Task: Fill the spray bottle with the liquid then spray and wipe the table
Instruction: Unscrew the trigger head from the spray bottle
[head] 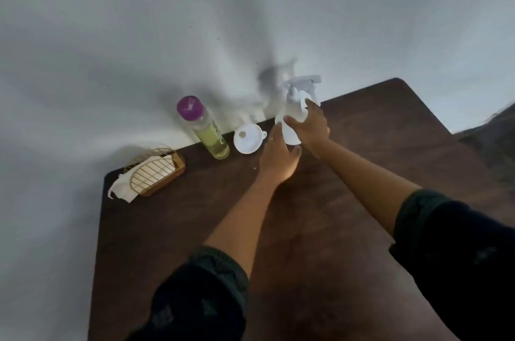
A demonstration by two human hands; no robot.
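A white spray bottle [296, 109] with its trigger head on stands at the far edge of the dark wooden table [306, 229]. My right hand [312, 124] grips the bottle's body from the right. My left hand [278, 156] holds the bottle's lower part from the left, fingers around its base. Left of them lies a white funnel [247, 138], mouth up. Further left stands a clear bottle [204, 128] of yellow-green liquid with a purple cap.
A wooden holder with a gold wire rack [156, 170] sits at the table's far left corner with a white cloth [122, 190] tucked in it. A pale wall [195, 34] runs directly behind the table's far edge.
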